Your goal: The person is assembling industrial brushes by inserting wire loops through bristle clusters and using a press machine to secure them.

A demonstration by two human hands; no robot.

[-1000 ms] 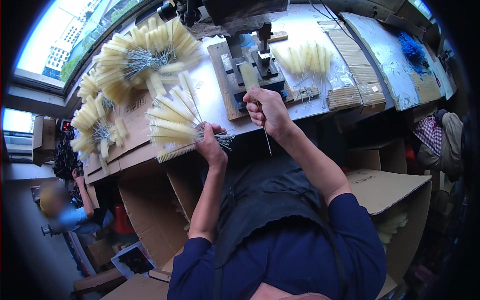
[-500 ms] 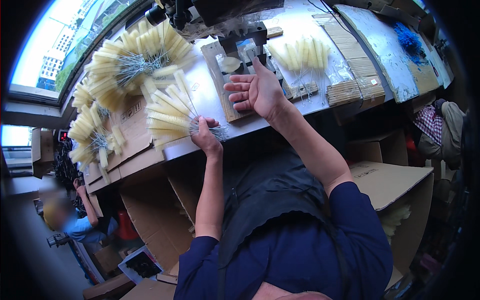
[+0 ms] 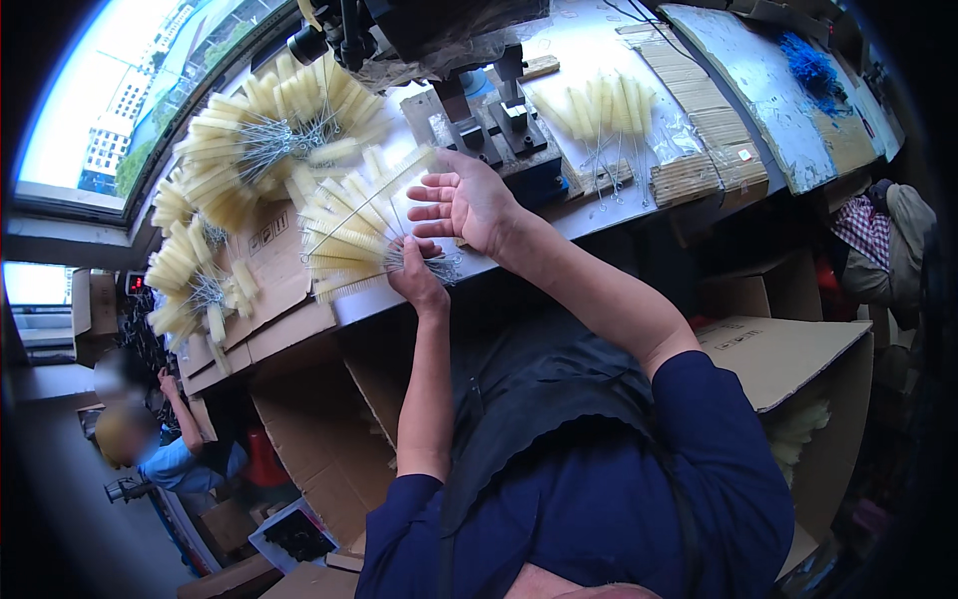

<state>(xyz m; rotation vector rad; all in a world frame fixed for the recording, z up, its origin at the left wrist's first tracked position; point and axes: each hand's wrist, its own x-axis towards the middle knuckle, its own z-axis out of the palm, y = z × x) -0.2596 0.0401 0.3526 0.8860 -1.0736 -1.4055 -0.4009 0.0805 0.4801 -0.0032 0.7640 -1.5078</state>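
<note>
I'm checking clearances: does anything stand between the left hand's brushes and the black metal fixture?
Yes. In this view, the right hand is between the brushes in the left hand and the metal fixture.

The palm of the left grip [image 3: 419,280] is hidden; a co-worker's head [image 3: 122,435] is blurred.

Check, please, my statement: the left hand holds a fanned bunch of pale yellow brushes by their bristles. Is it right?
Wrong grip point: the head view shows the left hand holding the fanned bunch of pale yellow brushes by their wire stems.
</note>
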